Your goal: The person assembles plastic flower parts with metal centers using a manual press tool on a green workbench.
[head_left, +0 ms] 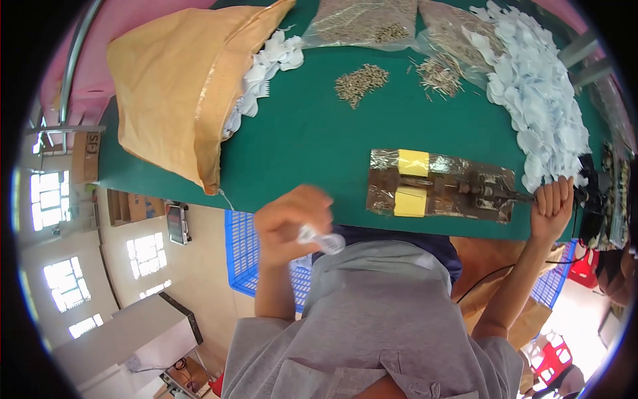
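Observation:
Over the table's near edge, my left hand (294, 219) is raised and slightly blurred, its fingers closed on a small white plastic piece (324, 242) that looks partly clear. On the right, my right hand (553, 207) is wrapped round the end of the handle of a hand-lever jig (458, 187). The jig lies on a brown, tape-covered base plate, with a yellow pad (413, 162) and a second yellow pad (410, 202) on either side of its rod. My left hand is well to the left of the jig.
A green table (292, 139) bears a pile of small metal parts (361, 84), a pile of thin pins (438, 78) and clear bags (362, 23). White plastic pieces (538, 100) heap at the right; others spill from a tan sack (173, 86). A blue crate (242, 256) stands below.

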{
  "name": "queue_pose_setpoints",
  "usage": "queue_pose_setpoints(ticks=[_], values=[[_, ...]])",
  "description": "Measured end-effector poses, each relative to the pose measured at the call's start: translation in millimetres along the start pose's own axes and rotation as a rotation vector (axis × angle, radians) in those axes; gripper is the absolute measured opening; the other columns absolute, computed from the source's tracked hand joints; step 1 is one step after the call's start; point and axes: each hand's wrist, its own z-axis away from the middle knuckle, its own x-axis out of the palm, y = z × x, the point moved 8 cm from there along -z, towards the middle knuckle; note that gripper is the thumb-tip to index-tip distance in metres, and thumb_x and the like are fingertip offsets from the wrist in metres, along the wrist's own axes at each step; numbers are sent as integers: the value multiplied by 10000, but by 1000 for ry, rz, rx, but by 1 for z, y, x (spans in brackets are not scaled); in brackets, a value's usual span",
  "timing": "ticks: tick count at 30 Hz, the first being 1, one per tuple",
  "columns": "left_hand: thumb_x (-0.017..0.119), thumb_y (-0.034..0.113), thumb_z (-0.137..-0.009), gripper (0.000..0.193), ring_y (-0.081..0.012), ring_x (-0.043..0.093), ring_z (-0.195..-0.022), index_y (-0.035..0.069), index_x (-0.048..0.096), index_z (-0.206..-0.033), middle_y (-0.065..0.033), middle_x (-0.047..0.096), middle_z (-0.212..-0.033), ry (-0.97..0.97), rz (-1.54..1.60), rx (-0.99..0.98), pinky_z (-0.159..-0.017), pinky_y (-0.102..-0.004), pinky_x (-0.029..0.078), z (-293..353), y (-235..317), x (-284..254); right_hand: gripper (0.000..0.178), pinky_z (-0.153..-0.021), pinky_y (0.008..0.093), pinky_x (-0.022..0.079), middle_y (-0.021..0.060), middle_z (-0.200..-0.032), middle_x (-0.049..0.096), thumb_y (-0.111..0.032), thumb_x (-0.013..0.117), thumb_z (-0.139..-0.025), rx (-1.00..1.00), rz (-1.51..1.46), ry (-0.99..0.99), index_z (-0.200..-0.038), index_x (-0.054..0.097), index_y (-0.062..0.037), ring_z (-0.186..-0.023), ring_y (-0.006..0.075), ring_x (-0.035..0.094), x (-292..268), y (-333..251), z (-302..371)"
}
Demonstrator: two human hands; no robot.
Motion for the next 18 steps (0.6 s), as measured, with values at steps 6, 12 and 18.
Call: queue_pose_setpoints(ticks=[6,12,18], values=[[845,64,-845,380,-177,682,-1065,26,728,-1205,-49,737,-1142,394,-714,-539,-988,-344,526,31,1,-102,440,-421,288,266,-26,-524,261,-278,367,-1186,0,-54,-45,-781,423,-114,-438,107,207,0,-2,-5],[808,117,-887,340,-284,690,-1119,39,736,-1210,-118,741,-1210,220,-1326,5,-980,-389,531,-107,-74,-137,373,-518,276,320,-43,-589,281,-250,402,-1178,19,-55,226,-838,444,-103,-515,86,271,-25,4,7],[810,235,-847,191,-316,611,-906,79,703,-861,-84,660,-921,26,-1769,158,-749,-470,468,-169,-126,-135,248,-740,318,491,-50,-694,383,-232,521,-1140,-84,244,407,-943,545,-83,-659,105,432,-43,1,28]])
